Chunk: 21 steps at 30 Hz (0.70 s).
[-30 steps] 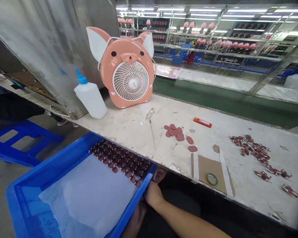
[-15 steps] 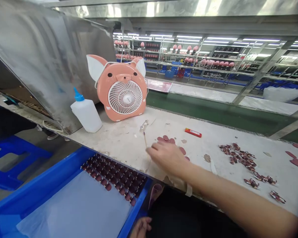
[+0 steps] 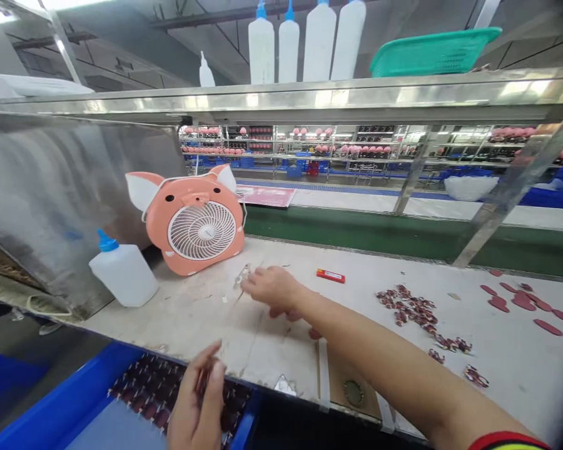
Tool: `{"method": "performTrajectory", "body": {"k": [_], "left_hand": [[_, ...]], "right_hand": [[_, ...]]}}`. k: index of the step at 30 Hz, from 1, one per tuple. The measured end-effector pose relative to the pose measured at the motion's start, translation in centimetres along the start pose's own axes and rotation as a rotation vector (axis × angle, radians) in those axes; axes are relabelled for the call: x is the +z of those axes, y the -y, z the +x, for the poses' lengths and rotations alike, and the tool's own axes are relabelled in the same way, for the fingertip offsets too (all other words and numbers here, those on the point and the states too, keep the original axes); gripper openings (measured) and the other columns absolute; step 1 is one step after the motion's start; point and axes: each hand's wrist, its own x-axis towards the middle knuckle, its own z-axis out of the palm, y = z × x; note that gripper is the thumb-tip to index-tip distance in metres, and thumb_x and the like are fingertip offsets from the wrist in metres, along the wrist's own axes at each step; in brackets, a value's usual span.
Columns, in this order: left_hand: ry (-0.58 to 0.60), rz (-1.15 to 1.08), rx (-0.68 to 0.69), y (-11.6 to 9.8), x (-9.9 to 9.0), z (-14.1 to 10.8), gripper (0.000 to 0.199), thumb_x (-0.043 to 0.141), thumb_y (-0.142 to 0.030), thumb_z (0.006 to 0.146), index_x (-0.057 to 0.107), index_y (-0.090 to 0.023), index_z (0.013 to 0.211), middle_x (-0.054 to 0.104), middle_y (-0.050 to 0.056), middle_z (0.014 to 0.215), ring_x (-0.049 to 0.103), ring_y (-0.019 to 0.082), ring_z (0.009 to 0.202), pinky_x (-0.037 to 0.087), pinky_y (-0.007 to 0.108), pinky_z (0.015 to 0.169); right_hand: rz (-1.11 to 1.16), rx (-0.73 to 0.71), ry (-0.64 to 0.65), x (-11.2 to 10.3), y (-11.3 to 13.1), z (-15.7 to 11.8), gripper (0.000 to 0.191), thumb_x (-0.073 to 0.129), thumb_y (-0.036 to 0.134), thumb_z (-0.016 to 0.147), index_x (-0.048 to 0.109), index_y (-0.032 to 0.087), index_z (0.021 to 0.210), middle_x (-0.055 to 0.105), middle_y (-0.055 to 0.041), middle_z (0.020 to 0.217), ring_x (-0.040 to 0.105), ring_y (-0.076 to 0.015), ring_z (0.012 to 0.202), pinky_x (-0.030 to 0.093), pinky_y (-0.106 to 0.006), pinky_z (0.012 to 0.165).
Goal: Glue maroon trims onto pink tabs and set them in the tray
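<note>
My right hand (image 3: 272, 289) reaches across the white worktable with its fingers closed. A thin stick (image 3: 237, 300) shows faintly at the fingertips, mostly hidden and blurred. Just beyond the fingers lies a small clear piece (image 3: 243, 275). Several dark red oval pieces (image 3: 293, 316) lie partly hidden under my right hand and forearm. My left hand (image 3: 199, 400) is raised over the table's front edge and the crate, thumb and fingers apart, with nothing visible in it. Below it, rows of dark red pieces (image 3: 143, 390) lie in a blue crate (image 3: 70, 400).
A pink pig-shaped fan (image 3: 206, 231) and a white bottle with a blue cap (image 3: 124, 275) stand at left beside a metal housing (image 3: 98, 187). A red lighter (image 3: 331, 275), small brown-red parts (image 3: 410, 309) and red ovals (image 3: 523, 301) lie rightward. Overhead runs a shelf (image 3: 281, 100).
My left hand has risen from low beside the crate to the table's front edge. My right hand has moved forward toward the clear piece. The view has tilted up and turned right.
</note>
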Motion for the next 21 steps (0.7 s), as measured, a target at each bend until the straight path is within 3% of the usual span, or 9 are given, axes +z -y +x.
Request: {"method": "performTrajectory", "body": {"k": [2,3,6,9,14,18,21], "left_hand": [[0.083,0.220,0.261,-0.8,2.1,2.3,0.049,0.048,-0.049,0.096,0.059,-0.017,0.131,0.068,0.009,0.100,0.068,0.026,0.093,0.057,0.042,0.085],[0.142,0.247,0.329,-0.9,3.3,3.1,0.047,0.046,-0.045,0.097,0.059,-0.016,0.131,0.068,0.010,0.100,0.068,0.027,0.096,0.056,0.044,0.089],[0.283,0.284,0.431,-0.8,6.6,4.2,0.040,0.047,-0.033,0.095,0.062,-0.016,0.128,0.070,0.010,0.097,0.068,0.029,0.095,0.055,0.049,0.092],[0.347,0.320,0.490,-0.8,8.0,4.1,0.039,0.058,-0.029,0.088,0.067,-0.022,0.125,0.072,0.011,0.109,0.067,0.031,0.102,0.052,0.054,0.095],[0.187,0.371,0.487,-0.7,6.3,3.6,0.040,0.061,-0.037,0.090,0.065,-0.023,0.127,0.064,0.012,0.129,0.056,0.034,0.124,0.041,0.057,0.108],[0.038,0.409,0.421,0.1,4.0,2.8,0.033,0.057,-0.041,0.093,0.070,-0.023,0.117,0.066,0.011,0.120,0.059,0.033,0.117,0.044,0.053,0.105],[0.026,0.367,0.372,-0.6,3.6,0.8,0.027,0.062,-0.043,0.089,0.076,-0.026,0.103,0.070,0.009,0.109,0.062,0.032,0.111,0.047,0.048,0.099]], "right_hand": [[0.037,0.198,-0.200,-2.5,-1.0,-2.8,0.026,0.063,0.035,0.100,0.063,0.015,0.117,0.066,-0.0065,0.112,0.067,-0.0193,0.095,0.059,-0.038,0.082],[0.064,0.296,-0.307,-3.7,-1.5,-4.8,0.026,0.062,0.035,0.100,0.062,0.015,0.116,0.066,-0.0057,0.108,0.067,-0.0181,0.091,0.059,-0.036,0.080],[0.164,0.495,-0.575,-5.9,-2.2,-11.8,0.022,0.058,0.035,0.103,0.062,0.014,0.108,0.064,-0.0001,0.087,0.063,-0.0118,0.069,0.057,-0.028,0.065],[0.272,0.562,-0.720,-5.8,-1.5,-17.8,0.019,0.041,0.027,0.108,0.056,0.016,0.103,0.061,0.0044,0.071,0.059,-0.0089,0.052,0.052,-0.020,0.052],[0.368,0.543,-0.754,-4.1,0.9,-22.4,0.014,0.045,0.028,0.102,0.057,0.021,0.098,0.070,0.0007,0.077,0.070,-0.0125,0.063,0.058,-0.020,0.058],[0.399,0.580,-0.744,-4.6,1.1,-23.9,0.014,0.047,0.027,0.102,0.059,0.023,0.096,0.069,0.0014,0.076,0.070,-0.0120,0.061,0.057,-0.018,0.060],[0.295,0.514,-0.716,-5.2,0.9,-23.8,0.015,0.046,0.022,0.103,0.060,0.024,0.098,0.069,0.0004,0.077,0.069,-0.0115,0.060,0.056,-0.017,0.056]]}}
